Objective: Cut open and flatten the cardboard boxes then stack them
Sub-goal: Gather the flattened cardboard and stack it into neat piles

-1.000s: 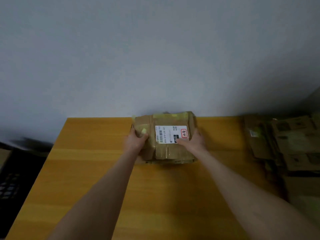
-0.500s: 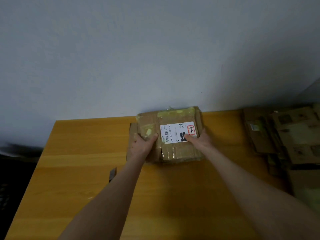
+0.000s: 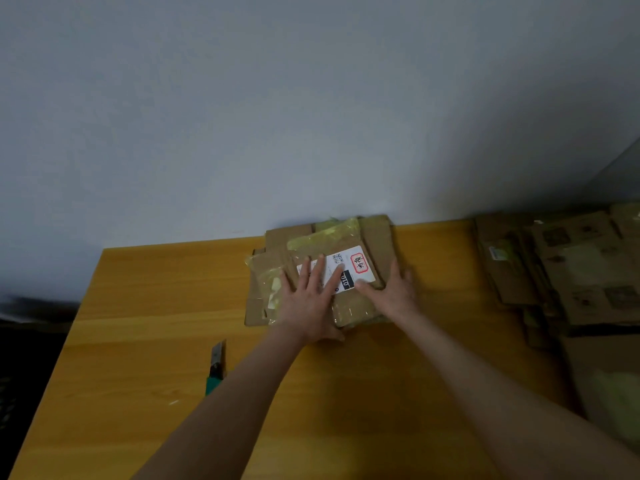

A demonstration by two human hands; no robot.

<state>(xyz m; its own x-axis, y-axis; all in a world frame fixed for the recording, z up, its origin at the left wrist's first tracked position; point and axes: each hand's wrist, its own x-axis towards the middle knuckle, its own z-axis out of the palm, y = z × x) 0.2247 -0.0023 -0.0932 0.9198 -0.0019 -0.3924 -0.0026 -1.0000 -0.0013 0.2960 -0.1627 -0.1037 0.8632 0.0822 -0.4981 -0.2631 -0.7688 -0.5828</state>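
A flattened brown cardboard box with yellowish tape and a white shipping label lies on a small pile of flat cardboard at the far edge of the wooden table, against the wall. My left hand lies flat on top of it, fingers spread over the label's left part. My right hand rests palm down on the box's right side, thumb on the label's lower edge. A utility knife with a green handle lies on the table to the left, partly behind my left forearm.
A larger stack of flattened cardboard boxes sits at the table's right end, with more cardboard nearer me on the right. A grey wall rises right behind the table. Dark floor lies past the table's left edge.
My left hand has gone from gripping the box's left side to lying flat on its top. The right hand has flattened too. The view has tilted down, bringing the knife into sight.
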